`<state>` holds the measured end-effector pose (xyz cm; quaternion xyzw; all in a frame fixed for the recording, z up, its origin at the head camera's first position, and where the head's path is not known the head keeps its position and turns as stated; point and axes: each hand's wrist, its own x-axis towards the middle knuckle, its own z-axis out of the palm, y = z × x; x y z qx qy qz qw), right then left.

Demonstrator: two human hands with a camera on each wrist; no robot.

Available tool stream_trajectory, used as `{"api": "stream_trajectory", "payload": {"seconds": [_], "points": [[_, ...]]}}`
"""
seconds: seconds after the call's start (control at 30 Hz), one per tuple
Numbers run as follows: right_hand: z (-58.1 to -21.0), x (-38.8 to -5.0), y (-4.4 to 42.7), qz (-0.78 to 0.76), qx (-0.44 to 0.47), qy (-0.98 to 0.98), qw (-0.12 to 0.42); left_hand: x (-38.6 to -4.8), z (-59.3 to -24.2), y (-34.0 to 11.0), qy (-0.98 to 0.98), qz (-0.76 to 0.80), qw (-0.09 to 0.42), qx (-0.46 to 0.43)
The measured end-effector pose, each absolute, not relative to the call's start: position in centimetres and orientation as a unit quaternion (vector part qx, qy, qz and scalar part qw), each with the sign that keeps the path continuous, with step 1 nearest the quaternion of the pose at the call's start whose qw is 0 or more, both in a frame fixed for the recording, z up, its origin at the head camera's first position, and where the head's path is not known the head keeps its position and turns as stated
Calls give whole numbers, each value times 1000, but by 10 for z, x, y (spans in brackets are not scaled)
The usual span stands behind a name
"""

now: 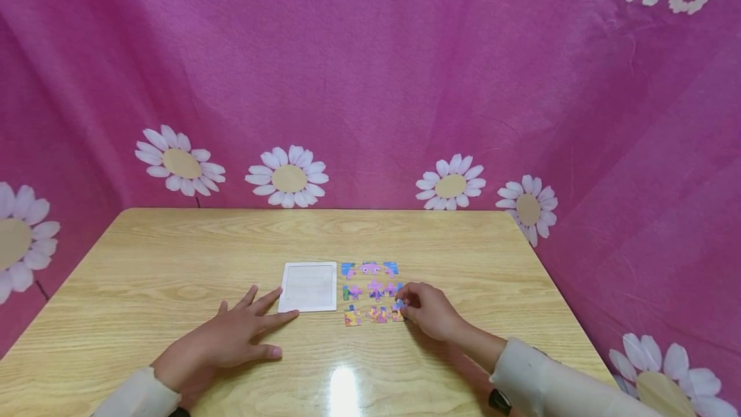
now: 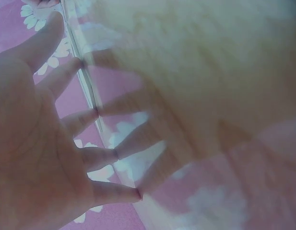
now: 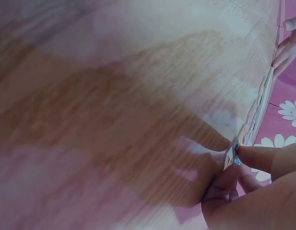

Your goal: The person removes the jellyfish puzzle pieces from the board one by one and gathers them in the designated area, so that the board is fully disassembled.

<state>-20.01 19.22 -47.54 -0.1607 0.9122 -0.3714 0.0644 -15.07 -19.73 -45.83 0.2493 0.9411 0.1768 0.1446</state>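
Several jigsaw puzzle pieces (image 1: 370, 268) lie in three loose rows on the table, printed in pink, blue, green and yellow. My right hand (image 1: 431, 311) is at the right end of the rows, pinching the bottom right puzzle piece (image 1: 397, 315) between thumb and fingers. In the right wrist view a bit of blue on that piece (image 3: 237, 152) shows between the fingertips. Left of the rows lies a flat white square puzzle tray (image 1: 311, 287). My left hand (image 1: 237, 334) has its fingers spread, with two fingertips touching the tray's left side and lower edge.
The wooden table (image 1: 231, 237) reaches back to a pink cloth (image 1: 370, 82) printed with white daisies, which also hangs at both sides. A bright light reflection shows on the tabletop between the forearms.
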Motion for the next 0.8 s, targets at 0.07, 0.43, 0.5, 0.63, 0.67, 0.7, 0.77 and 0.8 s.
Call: {"api": "stream_trajectory", "payload": {"seconds": [0.07,0.43,0.5,0.63,0.67,0.7,0.77,0.8], "points": [[-476,-200,192,-367,-160,914,64,-151,-458,-197,942,175,144,248],[-475,-199,193,-390,-145,906,73,-150,-454,-195,941,181,146,246],[-475,-200,193,-390,-152,906,66,-150,-453,-195,941,181,144,247],[-471,-201,192,-343,-176,923,18,-150,-453,-194,940,184,136,253],[-470,-201,192,-320,-184,929,-1,-150,-453,-194,940,185,133,255],[-469,-202,191,-294,-191,936,-21,-150,-454,-194,940,185,130,256],[-467,-202,191,-244,-199,947,-58,-151,-454,-194,940,186,123,257],[-467,-203,190,-218,-202,952,-74,-151,-454,-194,942,185,120,253]]}}
